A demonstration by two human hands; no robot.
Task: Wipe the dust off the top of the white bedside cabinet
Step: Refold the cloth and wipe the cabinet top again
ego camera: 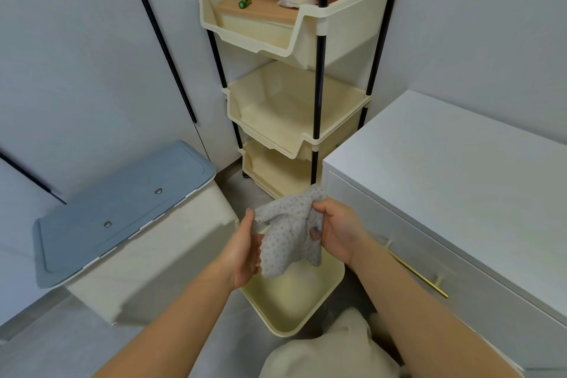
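Left hand (245, 250) and right hand (336, 232), grip clenched on dotted grey cloth (287, 233) (soft, crumpled).

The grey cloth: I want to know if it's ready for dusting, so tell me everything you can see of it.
The grey cloth looks like soft, textured fabric speckled with small darker dots, crumpled and hanging loosely. It is held in the air, left of the white bedside cabinet and above a cream tray. The left hand pinches its left edge; the right hand grips its bunched upper right part. Nothing else touches it.
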